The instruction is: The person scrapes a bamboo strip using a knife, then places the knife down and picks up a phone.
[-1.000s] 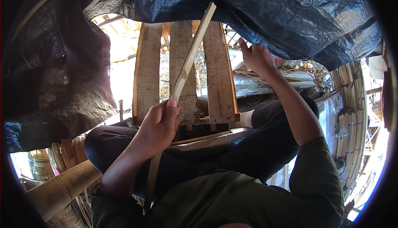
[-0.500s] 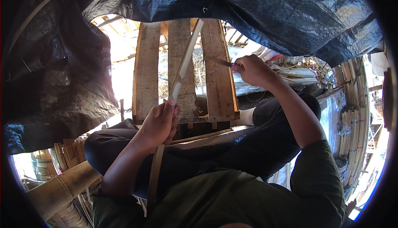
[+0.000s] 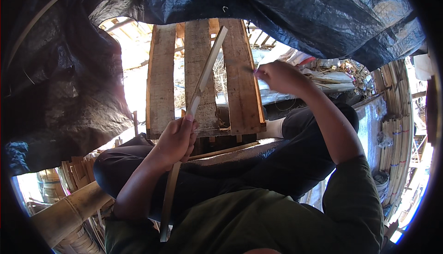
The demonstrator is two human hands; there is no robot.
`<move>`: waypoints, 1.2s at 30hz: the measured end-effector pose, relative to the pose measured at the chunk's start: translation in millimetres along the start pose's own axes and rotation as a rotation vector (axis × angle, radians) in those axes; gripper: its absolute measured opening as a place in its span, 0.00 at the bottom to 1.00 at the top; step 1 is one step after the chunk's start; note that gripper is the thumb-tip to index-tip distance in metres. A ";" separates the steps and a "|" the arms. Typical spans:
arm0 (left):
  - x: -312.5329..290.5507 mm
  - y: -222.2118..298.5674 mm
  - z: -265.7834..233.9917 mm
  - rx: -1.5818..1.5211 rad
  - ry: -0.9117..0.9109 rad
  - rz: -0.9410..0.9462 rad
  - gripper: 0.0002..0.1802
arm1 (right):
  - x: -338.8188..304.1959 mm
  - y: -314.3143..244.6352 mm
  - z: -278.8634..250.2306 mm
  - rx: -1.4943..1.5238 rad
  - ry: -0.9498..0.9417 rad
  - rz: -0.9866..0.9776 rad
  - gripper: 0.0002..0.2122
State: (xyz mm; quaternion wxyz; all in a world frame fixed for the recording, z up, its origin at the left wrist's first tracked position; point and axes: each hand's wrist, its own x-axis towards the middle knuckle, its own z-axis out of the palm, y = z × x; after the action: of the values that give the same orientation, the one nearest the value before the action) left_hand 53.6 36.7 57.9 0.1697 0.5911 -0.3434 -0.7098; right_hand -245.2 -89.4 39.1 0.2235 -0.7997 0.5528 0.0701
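Head view: left hand (image 3: 177, 138) wrapped tight round a bamboo strip (image 3: 210, 65).
Strip: leans up over wooden planks (image 3: 161, 78).
Right hand (image 3: 281, 76): curled round a blurry, knife-like tool (image 3: 250, 70).
Change: right hand dropped, so the tool points toward the strip.

No text, label, number or sign can be read anywhere in the scene, near or far, left or right.
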 end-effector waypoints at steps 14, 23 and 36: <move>2.3 -3.9 5.1 0.021 -0.027 0.021 0.22 | 6.4 -10.4 -3.6 -0.083 0.082 -0.075 0.23; 1.6 3.7 9.0 -0.077 -0.099 -0.029 0.22 | 32.5 68.1 -1.5 0.002 0.159 0.411 0.22; -1.2 41.2 5.5 -0.149 -0.100 0.090 0.23 | 83.2 92.9 12.1 -0.214 0.480 0.358 0.15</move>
State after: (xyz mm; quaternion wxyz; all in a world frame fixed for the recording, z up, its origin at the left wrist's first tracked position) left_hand 41.9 9.9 87.4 0.2273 0.5246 -0.3240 -0.7538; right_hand -297.1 -182.0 -27.6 -0.0144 -0.7023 0.7113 -0.0247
